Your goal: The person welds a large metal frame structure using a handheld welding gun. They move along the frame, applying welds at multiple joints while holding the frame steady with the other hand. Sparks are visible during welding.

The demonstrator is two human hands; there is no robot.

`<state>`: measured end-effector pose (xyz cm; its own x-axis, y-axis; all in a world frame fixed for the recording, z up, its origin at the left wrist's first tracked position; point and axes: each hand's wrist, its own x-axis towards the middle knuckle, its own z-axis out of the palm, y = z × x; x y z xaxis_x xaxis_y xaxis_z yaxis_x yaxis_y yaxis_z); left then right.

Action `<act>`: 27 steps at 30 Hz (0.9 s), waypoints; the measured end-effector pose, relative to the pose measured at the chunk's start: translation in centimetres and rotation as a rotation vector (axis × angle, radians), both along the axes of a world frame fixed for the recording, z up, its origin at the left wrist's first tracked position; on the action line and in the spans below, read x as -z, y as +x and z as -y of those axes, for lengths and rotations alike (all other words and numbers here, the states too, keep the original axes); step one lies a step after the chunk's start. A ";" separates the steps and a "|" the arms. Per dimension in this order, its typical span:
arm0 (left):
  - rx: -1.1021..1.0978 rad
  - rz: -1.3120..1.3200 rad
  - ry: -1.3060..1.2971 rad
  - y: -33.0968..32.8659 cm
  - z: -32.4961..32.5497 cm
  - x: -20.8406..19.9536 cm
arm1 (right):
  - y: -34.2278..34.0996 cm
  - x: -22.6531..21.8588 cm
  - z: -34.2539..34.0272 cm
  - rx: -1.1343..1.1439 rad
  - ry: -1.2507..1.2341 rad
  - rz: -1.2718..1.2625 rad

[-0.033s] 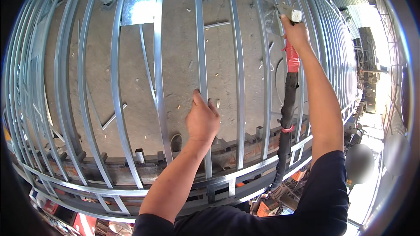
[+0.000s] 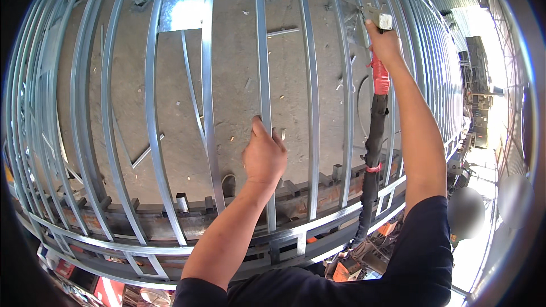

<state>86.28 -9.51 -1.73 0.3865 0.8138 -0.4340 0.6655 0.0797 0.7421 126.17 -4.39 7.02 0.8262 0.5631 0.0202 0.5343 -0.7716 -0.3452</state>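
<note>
My left hand (image 2: 264, 156) is closed round a long galvanised metal bar (image 2: 264, 74) near the middle of a frame of similar bars, with thumb and fingers on opposite sides. Farther off to the right, my right hand (image 2: 387, 45) grips a hand tool (image 2: 385, 21) with a pale square block on its head; its exact kind is not clear. From below that hand runs a thick cable (image 2: 376, 125), wrapped in red near the tool and in black farther down. The tool's front end is over the right-hand bars; whether it touches one, I cannot tell.
A shiny metal sheet (image 2: 183, 3) shows beyond the bars at upper left. Offcuts such as an angled strip (image 2: 149, 150) lie on the floor below. A cross rail (image 2: 239, 237) and a rusty beam (image 2: 196, 222) run along the near side. Clutter (image 2: 355, 267) sits at lower right.
</note>
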 end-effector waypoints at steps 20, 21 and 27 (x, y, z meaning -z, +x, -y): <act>-0.013 0.073 0.008 -0.3 -0.1 0.0 | -0.4 0.1 -0.8 0.024 -0.021 -0.001; -0.007 0.060 0.007 -0.2 -0.1 0.0 | -0.2 0.2 -0.6 0.021 -0.009 -0.008; -0.014 0.070 0.014 -0.3 -0.3 -0.2 | -1.1 -0.5 -1.0 0.002 -0.018 -0.052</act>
<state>85.97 -9.18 -1.51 0.4035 0.8252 -0.3952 0.6111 0.0784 0.7877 125.03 -3.36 7.54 0.8267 0.5617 -0.0327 0.5149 -0.7788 -0.3583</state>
